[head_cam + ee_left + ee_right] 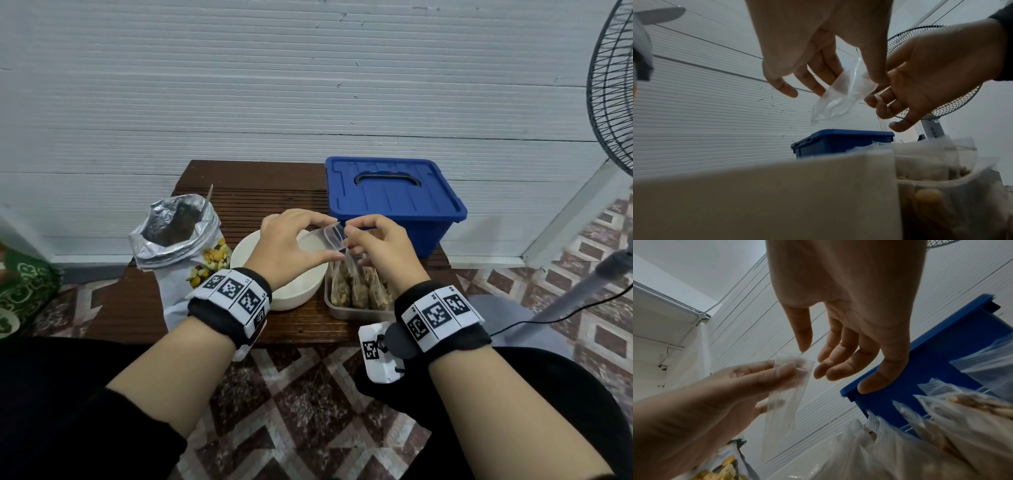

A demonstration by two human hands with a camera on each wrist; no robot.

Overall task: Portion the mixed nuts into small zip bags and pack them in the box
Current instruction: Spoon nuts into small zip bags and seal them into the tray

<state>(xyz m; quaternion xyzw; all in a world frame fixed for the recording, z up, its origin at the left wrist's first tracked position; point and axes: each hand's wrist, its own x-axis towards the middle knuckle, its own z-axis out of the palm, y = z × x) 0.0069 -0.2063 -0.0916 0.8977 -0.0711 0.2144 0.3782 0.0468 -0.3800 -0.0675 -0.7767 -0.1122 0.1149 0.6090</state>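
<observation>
Centre frame: my left hand (287, 245) pinches empty clear zip bag (334, 236), thin crinkled film, above white round bowl (301, 291). My right hand (380, 248) at bag mouth, fingers loosely curled, apart. Filled nut bags (359, 287) upright in metal tray (356, 312). Blue ribbed plastic box (394, 198) lidded, upper right on slatted wood table (246, 192). Foil pouch (178, 233) left.

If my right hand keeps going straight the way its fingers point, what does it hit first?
Most likely the empty zip bag that the left hand pinches; the right hand sits just beside it. Depth is uncertain.
</observation>
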